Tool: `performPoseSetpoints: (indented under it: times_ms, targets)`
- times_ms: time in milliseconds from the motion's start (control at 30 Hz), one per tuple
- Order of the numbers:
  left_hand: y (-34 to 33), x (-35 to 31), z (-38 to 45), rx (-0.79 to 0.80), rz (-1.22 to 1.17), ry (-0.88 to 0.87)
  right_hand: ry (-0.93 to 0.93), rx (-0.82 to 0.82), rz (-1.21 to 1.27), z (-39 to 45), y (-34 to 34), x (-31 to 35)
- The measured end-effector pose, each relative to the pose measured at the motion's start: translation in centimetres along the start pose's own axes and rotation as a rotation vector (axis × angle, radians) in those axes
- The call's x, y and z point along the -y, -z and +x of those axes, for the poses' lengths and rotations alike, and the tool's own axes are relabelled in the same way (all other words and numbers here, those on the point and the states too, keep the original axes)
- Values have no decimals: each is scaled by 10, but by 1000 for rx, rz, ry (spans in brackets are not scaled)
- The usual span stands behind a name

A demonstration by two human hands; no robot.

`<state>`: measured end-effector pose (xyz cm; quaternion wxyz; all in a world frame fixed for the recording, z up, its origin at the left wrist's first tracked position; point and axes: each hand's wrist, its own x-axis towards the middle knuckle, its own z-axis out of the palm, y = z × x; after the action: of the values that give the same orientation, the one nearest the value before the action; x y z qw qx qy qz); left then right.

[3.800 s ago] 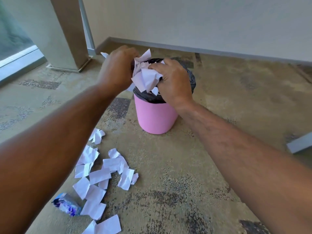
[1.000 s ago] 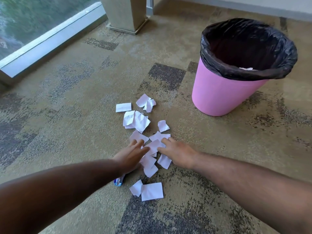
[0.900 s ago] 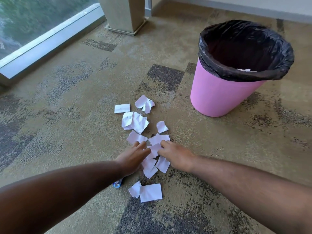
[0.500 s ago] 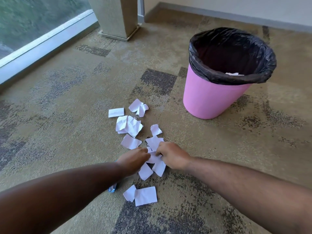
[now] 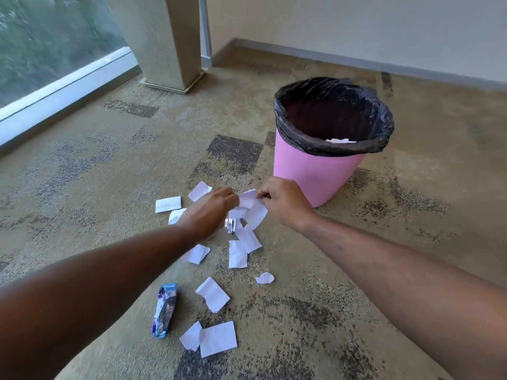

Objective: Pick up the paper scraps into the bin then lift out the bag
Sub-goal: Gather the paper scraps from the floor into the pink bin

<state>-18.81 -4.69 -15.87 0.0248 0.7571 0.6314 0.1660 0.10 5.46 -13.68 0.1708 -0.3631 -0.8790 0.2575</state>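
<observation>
A pink bin (image 5: 315, 174) lined with a black bag (image 5: 333, 145) stands on the carpet, with white paper showing inside. Between my left hand (image 5: 211, 212) and my right hand (image 5: 282, 201) hangs a bunch of white paper scraps (image 5: 252, 209), raised above the floor just left of the bin. Both hands grip that bunch, fingers curled. Several more scraps lie on the carpet below, among them one pair (image 5: 216, 338) nearest me and a single piece (image 5: 168, 204) to the left.
A crumpled blue and white wrapper (image 5: 164, 309) lies on the carpet by the scraps. A square column (image 5: 170, 42) and a low window frame (image 5: 63, 86) stand at the back left. A wall with a grey skirting board (image 5: 356, 60) runs behind the bin.
Both hands closed on a bunch of scraps on the carpet and lifted it up toward the bin. The wrapper that my left hand covered now lies in plain sight.
</observation>
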Motion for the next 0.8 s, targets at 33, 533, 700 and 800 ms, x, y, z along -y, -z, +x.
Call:
performPoseSetpoints:
  times_ms: [33, 533, 700, 800]
  targets:
    - [5, 0, 9, -39, 3, -12, 16, -53, -13, 4, 10, 1]
    - [68, -58, 125, -612, -243, 104, -94, -871, -52, 33, 132, -9]
    - [74, -88, 159, -745, -318, 88, -189, -919, -42, 31, 136, -24]
    - [71, -108, 175, -788, -354, 101, -241, -937, -32, 29, 137, -30]
